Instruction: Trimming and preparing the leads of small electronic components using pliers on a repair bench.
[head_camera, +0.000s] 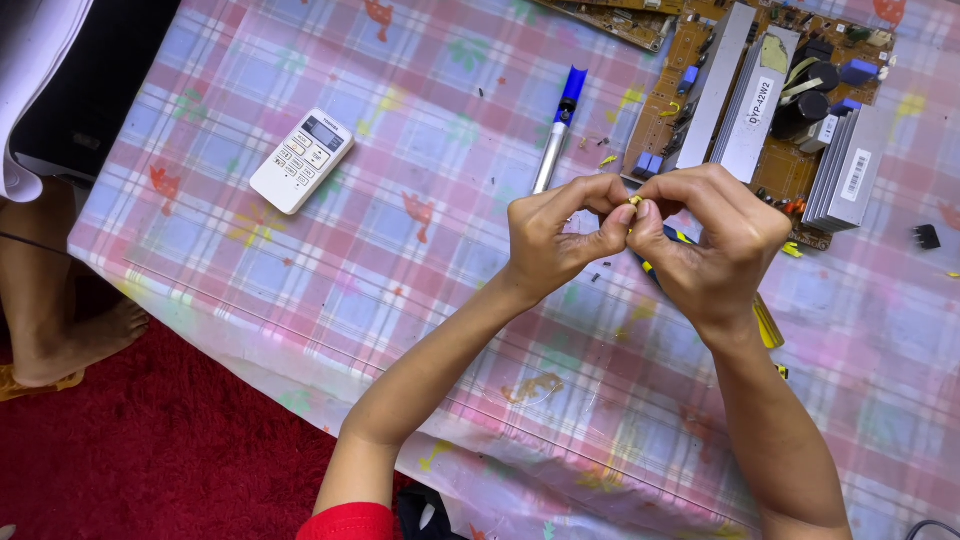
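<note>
Yellowish tiny part (634, 202) sat pinched between left hand (556, 232) and right hand (712, 245), fingertips together, centre-table, near the brown circuit board (770, 100).

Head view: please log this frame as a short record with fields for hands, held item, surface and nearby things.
left hand: raised above the table, fingertips pinching a small yellowish part
right hand: meets the left, pinching the same part
small yellowish part: held between both hands, too small to identify
surface: table under a pink and blue checked cloth
circuit board: brown, with silver heat sinks, beyond the hands
tool with blue tip: lying beside the board
white remote control: lying left of the hands
floor: red carpet
</note>
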